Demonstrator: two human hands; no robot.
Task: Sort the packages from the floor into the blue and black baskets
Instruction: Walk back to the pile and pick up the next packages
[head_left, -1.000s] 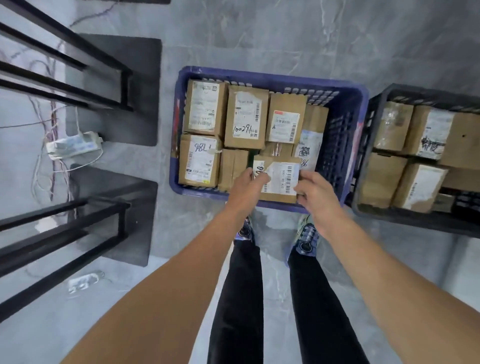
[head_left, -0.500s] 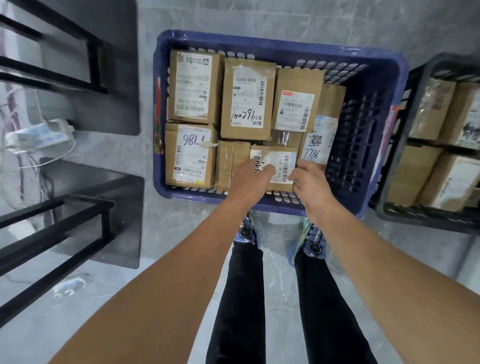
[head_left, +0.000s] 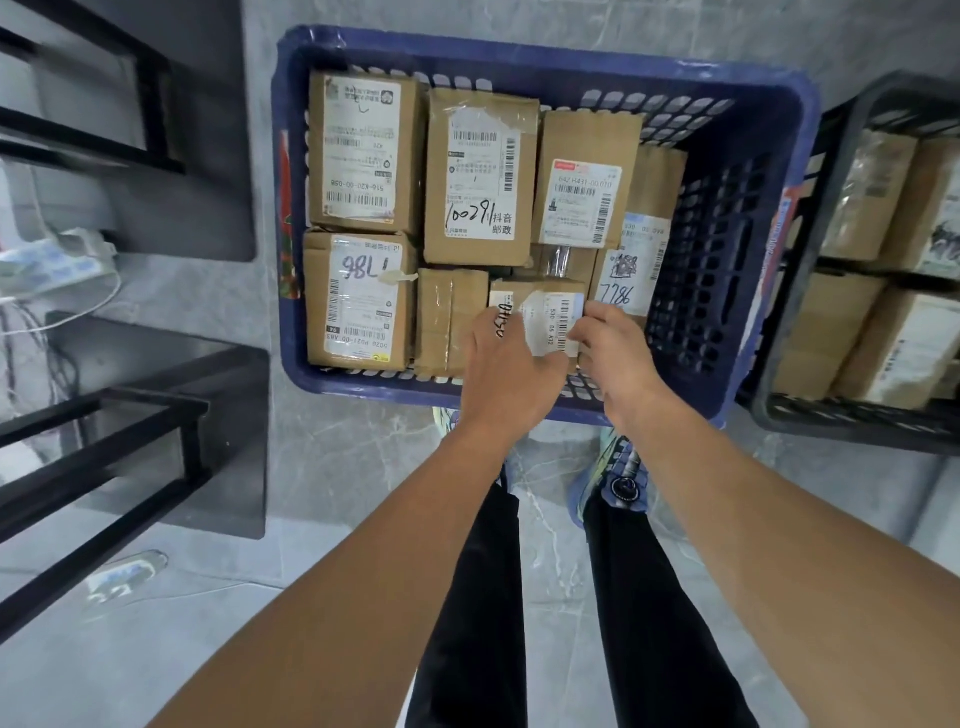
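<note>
grey marbled floor (head_left: 363, 493) runs under two baskets: the blue basket (head_left: 519, 52) straight ahead and the black basket (head_left: 831, 421) to its right, both already holding brown boxes. over the last second the small labelled package (head_left: 540, 306) has sunk from about level with the blue basket's near rim down into its near row. it now sits between a taped box (head_left: 449, 322) on its left and a box marked 7786 (head_left: 628, 275) on its right. the left hand (head_left: 506, 374) still curls over its left edge and the right hand (head_left: 618, 353) pinches its right edge, so both hands grip it. i judge this placement nearly done; only the release seems left before the next package.
</note>
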